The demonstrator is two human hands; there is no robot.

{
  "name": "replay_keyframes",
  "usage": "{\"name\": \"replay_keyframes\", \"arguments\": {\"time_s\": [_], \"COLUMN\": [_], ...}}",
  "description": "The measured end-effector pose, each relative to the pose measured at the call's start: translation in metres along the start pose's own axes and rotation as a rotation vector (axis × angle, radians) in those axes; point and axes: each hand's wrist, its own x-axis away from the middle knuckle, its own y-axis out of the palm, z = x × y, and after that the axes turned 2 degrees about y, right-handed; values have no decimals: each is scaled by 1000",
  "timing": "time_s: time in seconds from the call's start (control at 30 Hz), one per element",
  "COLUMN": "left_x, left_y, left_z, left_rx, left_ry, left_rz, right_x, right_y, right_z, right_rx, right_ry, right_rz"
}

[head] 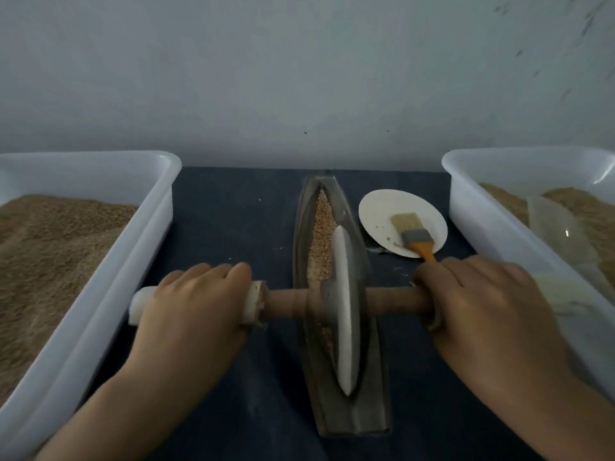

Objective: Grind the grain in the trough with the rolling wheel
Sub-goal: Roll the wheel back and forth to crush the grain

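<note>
Wooden axle [286,302] gripped by left hand [196,301] and right hand [482,301], wheel [342,311] upright in trough [372,377], grain [322,227] beyond

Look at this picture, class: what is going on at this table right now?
A person is grinding grain. The left hand and right hand each grip an end of the wooden axle of a grey metal rolling wheel, which stands in the long boat-shaped metal trough. Pale grain lies ahead of the wheel. A brush with an orange handle rests on a round white plate, and white plastic tubs of grain sit either side.
</note>
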Motion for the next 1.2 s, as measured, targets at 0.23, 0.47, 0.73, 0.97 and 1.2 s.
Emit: {"name": "replay_keyframes", "arguments": {"time_s": [0.23,0.47,0.73,0.97,1.2], "left_x": [-81,-143,-65,-5,-18], "left_y": [56,73,66,0,18], "left_z": [-25,-48,-27,14,-2], "left_rx": [-101,-76,-68,-100,-48], "left_ry": [-220,-341,-244,-41,-62], "left_rz": [-22,49,77,142,82], "right_x": [-97,-158,-80,7,-17], "right_y": [61,87,66,30,34], "right_z": [14,35,7,6,11], "right_rx": [186,192,134,34,37], "right_ry": [127,187,157,137,87], "right_rz": [-64,125,206,134,99]}}
